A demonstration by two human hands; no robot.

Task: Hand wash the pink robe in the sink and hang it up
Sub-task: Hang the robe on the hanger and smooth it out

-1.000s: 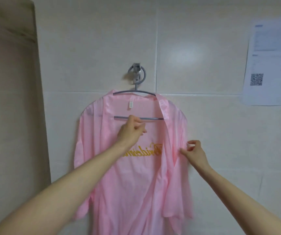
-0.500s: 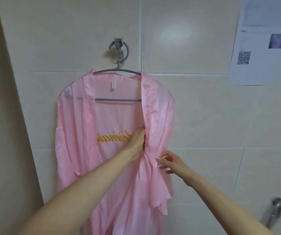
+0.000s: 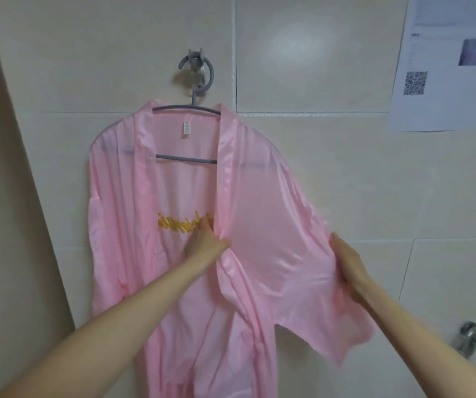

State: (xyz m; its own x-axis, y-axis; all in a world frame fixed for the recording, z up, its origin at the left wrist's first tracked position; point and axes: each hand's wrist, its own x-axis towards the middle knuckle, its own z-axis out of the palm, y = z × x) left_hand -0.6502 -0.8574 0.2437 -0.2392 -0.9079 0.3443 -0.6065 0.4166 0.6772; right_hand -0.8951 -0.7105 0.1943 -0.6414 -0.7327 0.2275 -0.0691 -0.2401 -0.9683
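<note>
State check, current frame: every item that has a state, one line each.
pink robe: hung on hanger, front open, right panel pulled taut sideways
hanger: hooked on wall hook, carrying the robe
wall hook: fixed to tile, holding hanger
left hand: pinching right front edge
right hand: gripping right sleeve, pulled outward
paper notice: stuck flat on wall
metal tap: no water visible

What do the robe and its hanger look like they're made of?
Pink robe: thin, satin-like fabric, probably synthetic; it has a soft sheen and the hanger bar shows through it. Hanger: matte grey, slim rods, likely plastic or coated metal; cannot tell which.
</note>
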